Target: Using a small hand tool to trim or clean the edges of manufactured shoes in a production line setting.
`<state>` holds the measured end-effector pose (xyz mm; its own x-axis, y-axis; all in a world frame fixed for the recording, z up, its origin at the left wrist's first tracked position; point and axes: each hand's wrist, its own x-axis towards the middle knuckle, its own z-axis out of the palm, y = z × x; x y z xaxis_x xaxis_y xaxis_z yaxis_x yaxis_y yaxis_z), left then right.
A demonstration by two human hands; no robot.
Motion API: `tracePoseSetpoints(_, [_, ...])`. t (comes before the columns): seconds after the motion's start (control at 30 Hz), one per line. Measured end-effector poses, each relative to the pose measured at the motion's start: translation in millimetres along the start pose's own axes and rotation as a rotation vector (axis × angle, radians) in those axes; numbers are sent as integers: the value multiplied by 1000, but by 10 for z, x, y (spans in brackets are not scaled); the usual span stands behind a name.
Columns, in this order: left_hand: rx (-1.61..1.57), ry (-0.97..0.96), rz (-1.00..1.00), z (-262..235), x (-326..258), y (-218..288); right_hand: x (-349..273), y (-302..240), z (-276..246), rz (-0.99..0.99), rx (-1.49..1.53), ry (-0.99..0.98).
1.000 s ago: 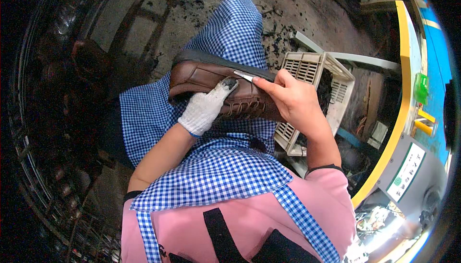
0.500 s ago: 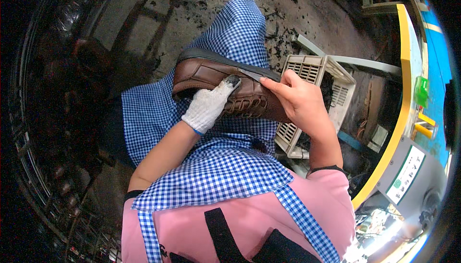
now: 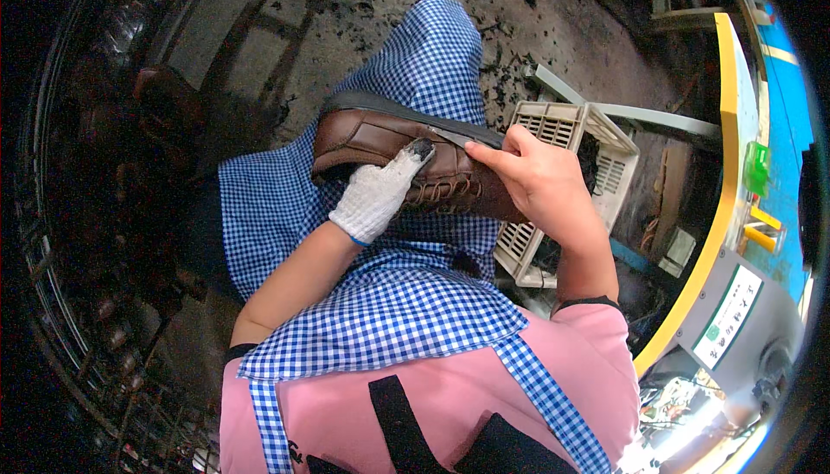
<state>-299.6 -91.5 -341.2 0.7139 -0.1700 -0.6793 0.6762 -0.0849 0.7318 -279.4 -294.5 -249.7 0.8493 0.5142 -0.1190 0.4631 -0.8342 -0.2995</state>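
Note:
A brown leather lace-up shoe (image 3: 367, 138) with a black sole (image 3: 393, 109) lies on its side across my lap. My left hand (image 3: 377, 190), in a white knit glove with a dark thumb tip, is closed on the shoe beside its laces; its other fingers are mostly hidden. My bare right hand (image 3: 545, 178) is closed around a thin metal blade (image 3: 447, 135), its handle hidden in the palm. The index finger stretches along this knife, whose blade lies at the seam between the sole and the upper. Part of the toe is behind my right hand.
A blue-and-white checked apron (image 3: 432, 50) covers my knees. At the right stands a cream slatted plastic crate (image 3: 618, 171), near a grey metal bar (image 3: 666, 121). A yellow-edged machine or bench (image 3: 731, 128) rises farther right. Dark scraps litter the floor (image 3: 553, 41).
The blade and my right index finger have shifted very slightly left along the sole seam. My left hand keeps its hold on the shoe, nearly unmoved.

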Motion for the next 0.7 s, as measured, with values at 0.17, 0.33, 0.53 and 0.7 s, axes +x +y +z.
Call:
tracePoseSetpoints(0.17, [52, -40, -29, -14, -8, 4, 16, -133, 77, 75, -12, 10])
tracePoseSetpoints(0.33, [360, -56, 250, -66, 23, -178, -36, -220, 58, 136, -13, -23])
tracePoseSetpoints(0.53, [420, -51, 204, -11, -67, -31, -19, -309, 156, 160, -38, -18])
tracePoseSetpoints(0.7, [176, -12, 163, 34, -37, -125, 121, -283, 277, 221, -14, 76])
